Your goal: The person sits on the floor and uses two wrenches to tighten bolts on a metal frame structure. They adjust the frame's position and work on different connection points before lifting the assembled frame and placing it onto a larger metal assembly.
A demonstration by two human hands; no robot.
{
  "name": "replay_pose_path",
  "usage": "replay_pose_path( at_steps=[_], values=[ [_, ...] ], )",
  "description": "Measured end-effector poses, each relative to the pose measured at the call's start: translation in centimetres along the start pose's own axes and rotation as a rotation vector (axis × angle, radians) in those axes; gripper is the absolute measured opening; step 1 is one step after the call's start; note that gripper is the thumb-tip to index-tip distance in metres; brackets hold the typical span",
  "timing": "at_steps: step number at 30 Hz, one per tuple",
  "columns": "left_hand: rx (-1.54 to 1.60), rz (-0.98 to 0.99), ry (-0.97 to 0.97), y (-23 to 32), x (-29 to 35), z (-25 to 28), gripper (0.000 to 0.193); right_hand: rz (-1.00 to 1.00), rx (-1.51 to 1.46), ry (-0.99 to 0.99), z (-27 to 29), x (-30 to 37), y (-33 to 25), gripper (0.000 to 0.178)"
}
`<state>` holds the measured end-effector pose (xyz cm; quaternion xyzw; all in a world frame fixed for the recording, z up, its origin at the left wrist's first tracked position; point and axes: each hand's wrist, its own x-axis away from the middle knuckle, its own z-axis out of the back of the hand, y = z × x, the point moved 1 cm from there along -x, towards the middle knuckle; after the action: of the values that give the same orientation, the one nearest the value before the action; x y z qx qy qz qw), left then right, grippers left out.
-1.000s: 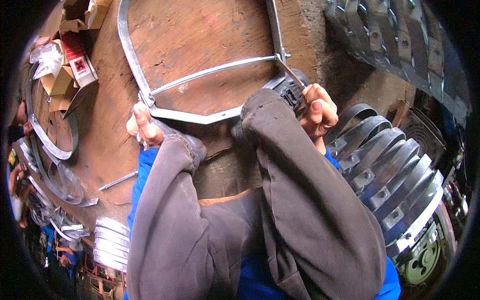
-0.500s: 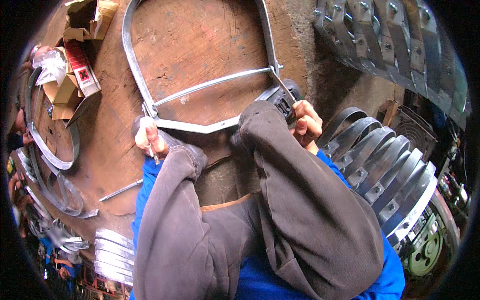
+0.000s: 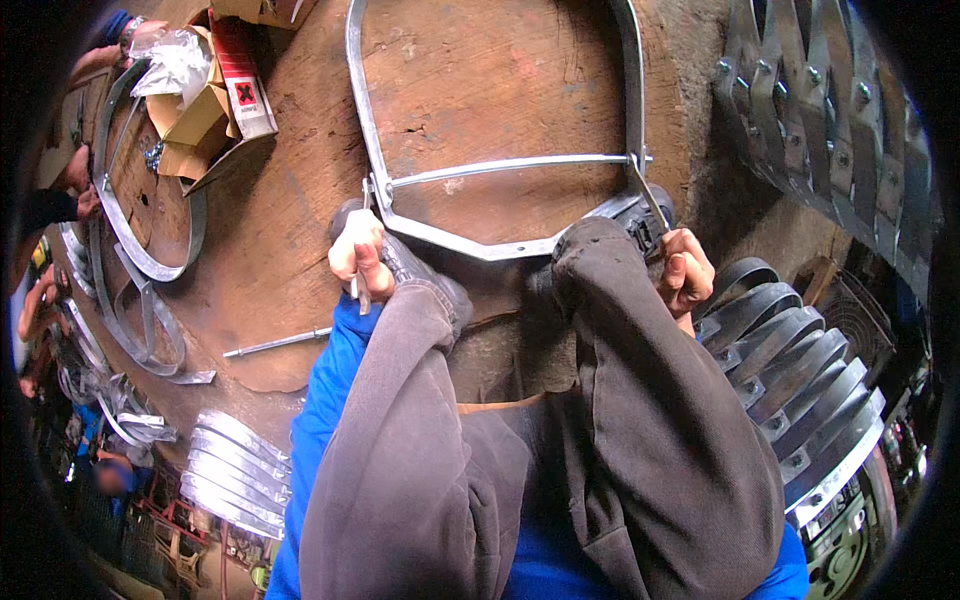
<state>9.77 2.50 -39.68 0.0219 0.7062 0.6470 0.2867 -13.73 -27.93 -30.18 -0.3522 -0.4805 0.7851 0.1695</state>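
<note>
**Head view: both hands at the corners of a bent steel strap frame**

Head camera looks down past two bent knees in grey trousers onto a large round wooden worktop. A galvanised steel strap frame lies flat on it, a tall loop closed near the person by a straight cross bar and an angled lower strap.

The left hand sits at the frame's lower left corner, fingers curled shut around a thin upright metal pin or rod, thumb pressed along it. The right hand is at the lower right corner, fingers folded closed around the strap end there; whether it also grips a small tool cannot be told, as the knee covers part of it.

Judging by the pose, the joints at the two corners are being worked together. Doing it well would call for keeping the frame flat on the wood, holding the pin square to the strap hole, and steadying the far corner so the loop does not twist.

An open cardboard box stands at the worktop's upper left, holding crumpled clear plastic and a red-and-white carton; anything deeper inside is hidden.

A loose steel rod lies on the wood near the left knee. Stacked curved straps rest at the right, well apart from the frame.
</note>
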Motion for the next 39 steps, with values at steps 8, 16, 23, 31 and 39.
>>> replay_pose_path(
  at_steps=[8,16,23,31,39],
  values=[
    [-0.002,-0.046,-0.024,3.3,-3.5,-2.4,0.054,-0.005,0.051,-0.024,0.9,0.1,-0.2,0.042],
    [0.122,0.436,-0.066,4.0,-7.7,-4.3,0.060,-0.054,0.022,-0.078,1.2,0.2,-0.3,0.039],
    [-0.048,0.741,-0.095,-0.6,-10.8,-4.3,0.060,-0.464,0.764,-0.297,2.0,-1.6,-4.2,0.033],
    [-0.239,0.815,-0.121,0.1,-11.6,-6.6,0.058,-0.699,0.957,-1.084,3.7,-7.3,-2.7,0.022],
    [-0.177,0.820,0.064,-0.3,-11.0,-7.5,0.056,-0.843,0.865,-0.810,3.2,-5.0,-0.2,0.031]
  ],
)
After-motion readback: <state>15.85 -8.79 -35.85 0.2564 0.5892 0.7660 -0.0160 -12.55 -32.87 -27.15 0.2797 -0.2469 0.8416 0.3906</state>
